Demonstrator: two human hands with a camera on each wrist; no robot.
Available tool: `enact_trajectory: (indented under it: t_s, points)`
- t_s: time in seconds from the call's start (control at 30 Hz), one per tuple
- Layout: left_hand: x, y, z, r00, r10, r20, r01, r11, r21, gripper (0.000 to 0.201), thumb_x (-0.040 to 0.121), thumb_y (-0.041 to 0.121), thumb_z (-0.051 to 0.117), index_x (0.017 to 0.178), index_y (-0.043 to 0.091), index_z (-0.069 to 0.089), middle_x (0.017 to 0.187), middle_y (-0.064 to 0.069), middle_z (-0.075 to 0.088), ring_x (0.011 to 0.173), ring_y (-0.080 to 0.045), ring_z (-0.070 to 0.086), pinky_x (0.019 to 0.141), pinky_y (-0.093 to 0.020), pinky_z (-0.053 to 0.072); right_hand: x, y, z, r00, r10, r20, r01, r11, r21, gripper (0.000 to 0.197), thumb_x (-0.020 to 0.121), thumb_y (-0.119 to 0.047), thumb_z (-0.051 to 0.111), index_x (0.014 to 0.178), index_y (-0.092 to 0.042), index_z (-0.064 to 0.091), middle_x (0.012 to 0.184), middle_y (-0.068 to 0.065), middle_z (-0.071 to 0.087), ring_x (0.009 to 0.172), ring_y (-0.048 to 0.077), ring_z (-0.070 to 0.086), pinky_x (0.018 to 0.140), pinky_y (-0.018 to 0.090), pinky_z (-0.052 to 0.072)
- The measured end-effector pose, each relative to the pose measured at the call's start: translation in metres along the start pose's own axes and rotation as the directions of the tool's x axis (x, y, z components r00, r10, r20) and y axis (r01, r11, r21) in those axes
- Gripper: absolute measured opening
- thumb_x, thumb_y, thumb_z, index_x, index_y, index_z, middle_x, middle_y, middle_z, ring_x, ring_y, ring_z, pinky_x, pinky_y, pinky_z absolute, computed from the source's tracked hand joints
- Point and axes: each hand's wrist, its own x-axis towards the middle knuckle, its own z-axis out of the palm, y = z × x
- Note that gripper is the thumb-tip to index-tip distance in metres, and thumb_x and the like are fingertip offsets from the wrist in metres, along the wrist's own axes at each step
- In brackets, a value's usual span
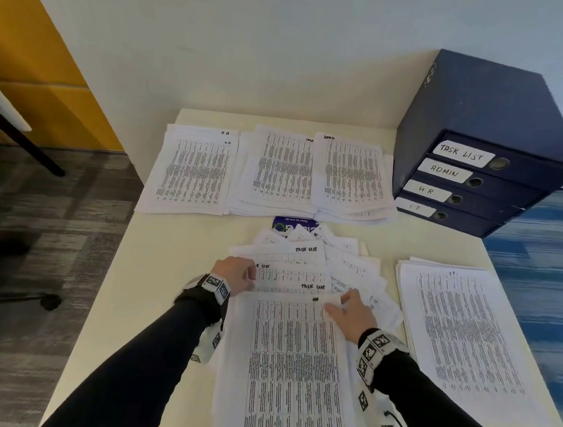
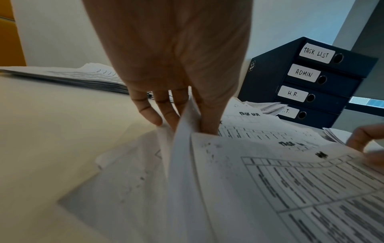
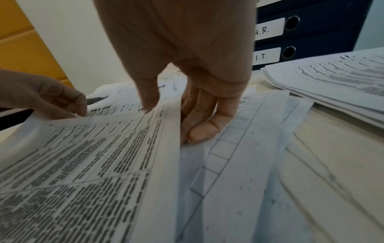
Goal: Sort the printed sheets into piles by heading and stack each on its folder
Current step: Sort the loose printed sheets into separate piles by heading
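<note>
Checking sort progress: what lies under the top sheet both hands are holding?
Under the top sheet, pinched by left hand and right hand, a fanned unsorted pile shows several "Task List" headings. The sheets directly beneath it are covered, so their headings cannot be read.

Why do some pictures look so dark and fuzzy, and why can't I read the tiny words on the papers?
Head view: bright, but the floor edges smear and the table's print is too small to read. Left wrist view: dim, the left hand looms huge and soft. Right wrist view: dim too, the top sheet blurs, though the folder labels stay readable.
</note>
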Motion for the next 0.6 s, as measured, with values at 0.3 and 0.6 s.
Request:
enact_trajectory:
  t_s: [0.3,0.6]
  points:
    - [0.004,0.002,0.003,0.989,0.108,-0.104,-0.093,0.985,0.145,0.010,0.090,0.026,0.056,0.095,0.017,0.058,0.119,0.001,0.047,0.110,-0.020,0.046,0.091,-0.033,0.037,0.018,-0.018,-0.012,0.999,-0.034,0.037,0.039,0.989,-0.145,0.014,0.083,-0.019,0.055,0.078,-0.022,0.042,0.081,-0.001,0.052,0.076,0.019,0.051,0.068,0.026,0.042]
    - [-0.014,0.005,-0.003,0.975,-0.050,-0.215,-0.056,0.885,-0.462,0.015,0.083,0.013,0.069,0.072,0.017,0.059,0.088,0.001,0.066,0.091,-0.018,0.059,0.077,-0.023,0.040,0.035,-0.040,-0.021,0.989,-0.144,0.036,0.148,0.976,-0.162,0.045,0.082,-0.028,0.066,0.123,-0.023,0.048,0.127,0.011,0.034,0.121,0.030,0.035,0.102,0.040,0.037]
